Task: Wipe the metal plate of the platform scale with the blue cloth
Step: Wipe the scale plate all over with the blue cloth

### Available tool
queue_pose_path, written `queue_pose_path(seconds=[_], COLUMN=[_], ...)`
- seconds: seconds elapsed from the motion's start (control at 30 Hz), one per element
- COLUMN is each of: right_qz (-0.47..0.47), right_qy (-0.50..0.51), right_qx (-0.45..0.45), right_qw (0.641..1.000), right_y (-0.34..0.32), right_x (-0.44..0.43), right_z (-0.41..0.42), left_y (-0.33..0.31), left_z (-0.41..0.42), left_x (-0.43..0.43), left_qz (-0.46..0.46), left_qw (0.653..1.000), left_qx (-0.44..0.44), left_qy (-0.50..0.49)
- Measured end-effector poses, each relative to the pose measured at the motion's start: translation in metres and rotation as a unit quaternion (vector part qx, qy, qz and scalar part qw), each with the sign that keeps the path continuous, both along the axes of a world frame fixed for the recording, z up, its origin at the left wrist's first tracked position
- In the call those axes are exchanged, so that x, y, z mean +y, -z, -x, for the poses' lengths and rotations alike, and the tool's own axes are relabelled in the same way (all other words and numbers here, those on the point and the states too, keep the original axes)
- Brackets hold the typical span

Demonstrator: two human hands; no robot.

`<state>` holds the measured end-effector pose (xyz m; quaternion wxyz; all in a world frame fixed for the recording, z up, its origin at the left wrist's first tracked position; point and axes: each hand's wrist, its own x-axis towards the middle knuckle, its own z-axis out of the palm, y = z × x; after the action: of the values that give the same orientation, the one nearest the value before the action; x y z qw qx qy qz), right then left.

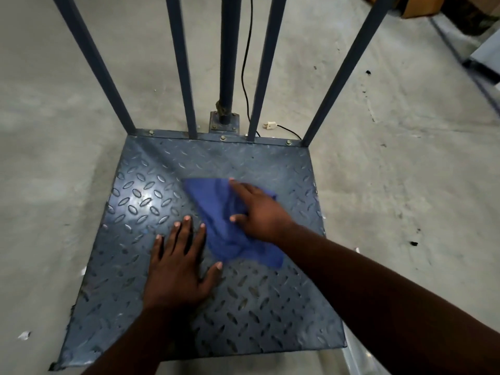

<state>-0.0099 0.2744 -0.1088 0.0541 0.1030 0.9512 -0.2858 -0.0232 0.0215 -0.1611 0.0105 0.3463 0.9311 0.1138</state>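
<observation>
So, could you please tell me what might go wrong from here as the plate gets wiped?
The blue cloth lies bunched under the right hand, so it may skip the grooves of the metal plate. The left hand rests flat on the plate beside the cloth, so the patch under it could go unwiped. The front left corner looks ragged and might snag the cloth or scrape a finger.

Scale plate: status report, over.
Right hand presses blue cloth mid-plate. Left hand flat on metal plate. Nothing in the way.
</observation>
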Motion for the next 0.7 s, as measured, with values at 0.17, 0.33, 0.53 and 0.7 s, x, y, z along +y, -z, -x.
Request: queue_pose_path(seconds=[0.17, 0.33, 0.53, 0.7], right_qz=[0.008, 0.020, 0.021, 0.107], right_qy=[0.213, 0.084, -0.023, 0.004], right_qx=[0.025, 0.001, -0.017, -0.065], right_qw=[0.977, 0.996, 0.999, 0.992], right_y=[0.013, 0.026, 0.001, -0.017], right_x=[-0.045, -0.103, -0.125, -0.117], right_z=[0.006, -0.019, 0.012, 0.009], left_y=[0.000, -0.008, -0.081, -0.056], left_z=[-0.003, 0.006, 0.066, 0.118], left_x=[-0.003, -0.001, -0.012, -0.055], left_qz=[-0.069, -0.157, -0.272, 0.060], left_qw=[0.993, 0.978, 0.917, 0.985], left_qx=[-0.012, -0.093, -0.153, -0.111], left_qy=[-0.094, -0.106, -0.248, 0.117])
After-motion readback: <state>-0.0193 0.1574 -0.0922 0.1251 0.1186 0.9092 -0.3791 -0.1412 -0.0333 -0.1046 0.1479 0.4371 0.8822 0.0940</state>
